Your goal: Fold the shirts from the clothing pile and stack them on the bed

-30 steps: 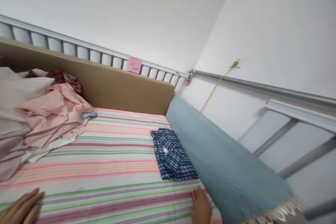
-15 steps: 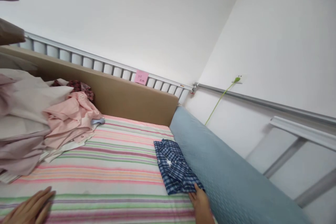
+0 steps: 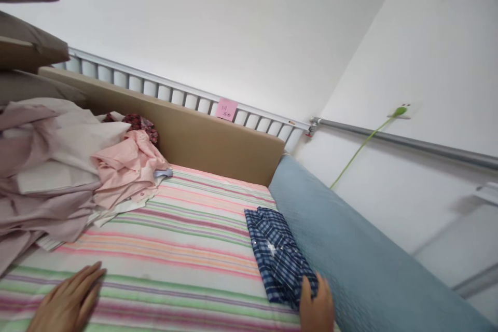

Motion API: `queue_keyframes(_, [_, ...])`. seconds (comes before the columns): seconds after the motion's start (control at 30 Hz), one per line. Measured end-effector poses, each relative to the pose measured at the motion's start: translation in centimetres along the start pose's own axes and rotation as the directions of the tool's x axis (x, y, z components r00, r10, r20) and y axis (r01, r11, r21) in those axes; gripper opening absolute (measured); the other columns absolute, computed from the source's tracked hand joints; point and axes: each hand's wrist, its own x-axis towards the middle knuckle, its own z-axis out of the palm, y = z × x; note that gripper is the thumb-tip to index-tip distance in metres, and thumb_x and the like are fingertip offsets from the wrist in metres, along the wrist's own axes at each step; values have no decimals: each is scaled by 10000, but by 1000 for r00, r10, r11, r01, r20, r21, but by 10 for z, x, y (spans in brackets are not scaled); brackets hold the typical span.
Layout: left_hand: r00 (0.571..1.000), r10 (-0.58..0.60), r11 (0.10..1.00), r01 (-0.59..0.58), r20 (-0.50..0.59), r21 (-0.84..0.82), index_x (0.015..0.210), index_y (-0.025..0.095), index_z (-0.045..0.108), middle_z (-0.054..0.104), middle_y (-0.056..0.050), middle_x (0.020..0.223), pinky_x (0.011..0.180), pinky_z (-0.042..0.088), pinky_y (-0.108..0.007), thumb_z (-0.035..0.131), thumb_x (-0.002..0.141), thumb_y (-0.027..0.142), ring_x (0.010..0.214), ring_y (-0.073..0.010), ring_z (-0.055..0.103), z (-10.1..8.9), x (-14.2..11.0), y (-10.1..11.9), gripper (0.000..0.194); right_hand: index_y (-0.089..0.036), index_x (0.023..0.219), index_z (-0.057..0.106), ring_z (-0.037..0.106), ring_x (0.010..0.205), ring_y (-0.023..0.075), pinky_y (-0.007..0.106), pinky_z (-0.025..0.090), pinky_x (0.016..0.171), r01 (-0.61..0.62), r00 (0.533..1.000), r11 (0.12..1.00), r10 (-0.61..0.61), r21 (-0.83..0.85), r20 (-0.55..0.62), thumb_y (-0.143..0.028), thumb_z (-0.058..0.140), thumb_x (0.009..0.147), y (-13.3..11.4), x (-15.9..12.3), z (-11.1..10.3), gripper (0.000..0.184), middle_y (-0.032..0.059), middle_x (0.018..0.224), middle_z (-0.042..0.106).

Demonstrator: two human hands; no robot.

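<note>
Blue plaid marks the one folded garment (image 3: 268, 254) at the right side of a striped sheet (image 3: 171, 275), its near corner met by the right hand (image 3: 319, 304) — whether the fingers grip it cannot be told. The left hand (image 3: 68, 300), well apart from the right, lies palm down with fingers extended. One heap (image 3: 66, 166) of pink, white and mauve clothes, too tangled to count, sits at left — a tan panel (image 3: 190, 137), one pink note (image 3: 226, 109) and one green cord (image 3: 361, 146) beyond, against white walls (image 3: 218, 26)
</note>
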Motion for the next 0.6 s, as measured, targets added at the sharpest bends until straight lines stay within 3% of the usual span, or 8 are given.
queue_keyframes(0.1, [1000,-12,1000,12,17,17,1109,251,665,613,-23,1254,982,426,-398,452,786,467,1160,-245,554,-14,2,9,443,-80,1300,481,356,1303,344,510,354,1006,227,971,960,-210,-166,112,-519,197,876,-30,-10,29,673,219,1383,430])
queue_keyframes(0.2, [999,-19,1000,18,30,18,1115,244,664,615,-31,1251,982,424,-398,464,787,478,1159,-252,553,-22,3,16,450,-252,1280,527,377,1295,344,573,374,950,352,906,851,-206,-390,369,-397,296,886,-30,-27,54,479,119,1398,455])
queue_keyframes(0.27, [999,-21,1000,20,37,17,1120,246,662,614,-29,1252,986,417,-395,460,797,474,1167,-249,546,-27,4,21,444,-320,1262,539,369,1303,350,588,368,944,448,854,763,-212,-466,474,-329,364,873,-19,-36,64,427,77,1419,438])
queue_keyframes(0.43, [999,-22,1000,21,35,23,1121,235,665,616,-37,1248,984,403,-398,459,806,460,1161,-249,547,-34,5,29,439,-392,1237,546,346,1317,361,571,398,922,567,787,656,-252,-499,563,-269,378,871,-3,-37,67,422,0,1452,394])
queue_keyframes(0.6, [1000,-4,1000,4,6,-7,1117,214,664,622,-57,1239,982,389,-416,468,814,426,1166,-259,538,-32,6,31,420,-358,1192,597,373,1301,360,548,436,900,582,786,628,-270,-516,557,-218,368,860,-4,-40,54,426,5,1440,410])
